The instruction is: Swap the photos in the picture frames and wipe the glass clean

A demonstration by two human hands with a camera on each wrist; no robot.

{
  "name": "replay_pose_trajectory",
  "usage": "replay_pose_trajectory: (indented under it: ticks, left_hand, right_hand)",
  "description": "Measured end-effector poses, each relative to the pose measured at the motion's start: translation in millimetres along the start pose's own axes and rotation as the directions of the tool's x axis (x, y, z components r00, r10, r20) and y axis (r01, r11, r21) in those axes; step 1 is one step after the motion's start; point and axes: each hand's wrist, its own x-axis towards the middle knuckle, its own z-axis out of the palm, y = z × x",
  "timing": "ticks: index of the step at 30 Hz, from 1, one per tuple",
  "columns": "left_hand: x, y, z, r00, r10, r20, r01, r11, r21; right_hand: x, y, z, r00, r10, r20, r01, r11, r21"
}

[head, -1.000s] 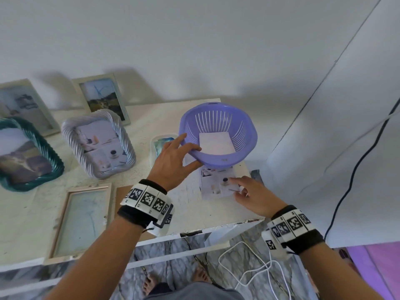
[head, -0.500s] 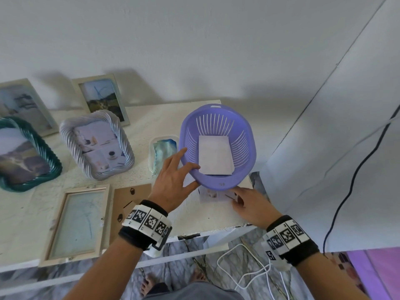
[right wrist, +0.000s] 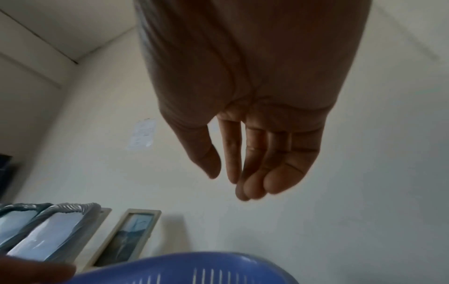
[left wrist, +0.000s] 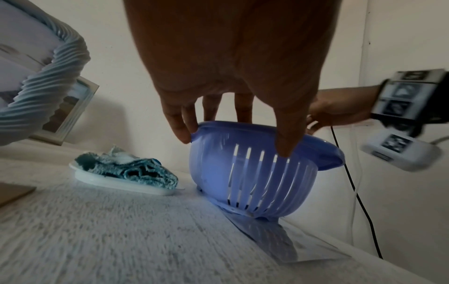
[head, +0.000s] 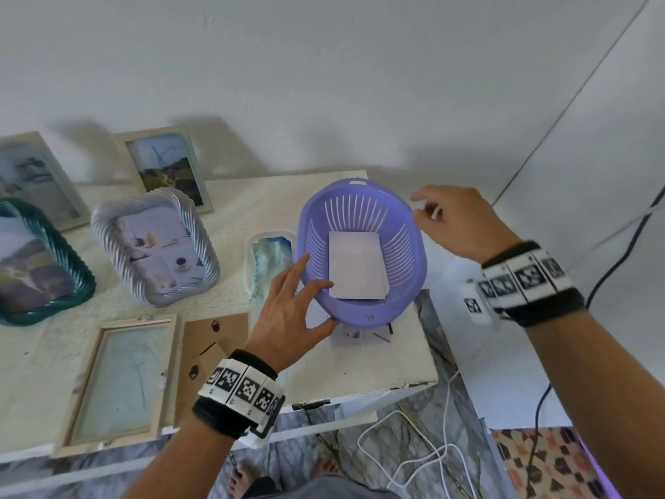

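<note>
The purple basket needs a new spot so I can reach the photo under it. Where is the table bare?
Bare table lies between the backing board and the right edge, in front of the purple basket. Another patch lies behind the cloth tray. The left side is crowded with frames.

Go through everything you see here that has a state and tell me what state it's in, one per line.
purple basket: tilted, gripped at its rim
left hand: holding the basket
right hand: raised beside the basket, holding nothing
photo under the basket: flat, partly covered
wooden frame: flat, backing off
backing board: loose beside the frame
cloth: crumpled in its tray
</note>
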Motion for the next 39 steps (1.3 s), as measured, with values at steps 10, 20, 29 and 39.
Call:
replay_pose_trajectory:
  ticks: [10,20,29,39]
  left_hand:
    - [-1,-6,1,1.0,0.019,-0.005,-0.019,1.0,-0.012]
    - [-1,-9,5,0.999,0.04,-0.032,-0.04,0.999,0.002]
    - [0,-12,6,0.998,0.045,-0.034,-0.045,0.999,-0.004]
    - [6,-13,-22,0.991,-0.073,-0.112,0.047,0.976,-0.214]
  right_hand:
    - [129,-54,91,0.852,0.04,0.522,0.184,0.911,-0.369]
    - [114,-47,134,0.798,0.096,0.595,0.364,0.71,-0.603]
    - [123,-49,138,0.871,0.045,0.489,0.238,0.833,-0.5]
    - [107,-70,45,0.959,-0.034,0.28,0.083,0.983,-0.166]
